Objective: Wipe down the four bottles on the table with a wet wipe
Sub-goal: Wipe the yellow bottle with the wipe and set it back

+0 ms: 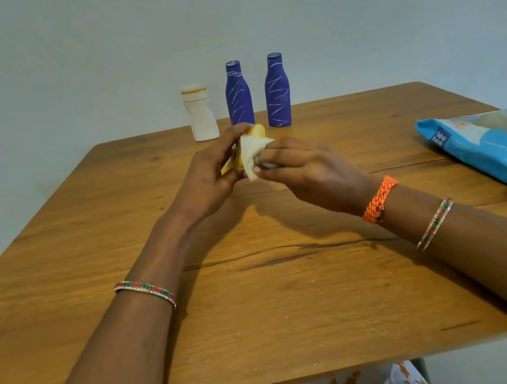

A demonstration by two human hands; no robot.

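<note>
My left hand (pixel 210 178) grips a small yellow bottle (pixel 258 131) above the middle of the wooden table (pixel 260 289); most of the bottle is hidden by fingers. My right hand (pixel 305 171) presses a white wet wipe (pixel 251 156) against the bottle's side. At the far edge stand three upright bottles: a white one (pixel 201 117) on the left, then two blue ones with white scribbles (pixel 238 95) (pixel 277 91).
A blue pack of wet wipes (pixel 495 149) lies flat at the table's right edge. A pale wall rises right behind the far bottles. The table's near edge runs just above my lap.
</note>
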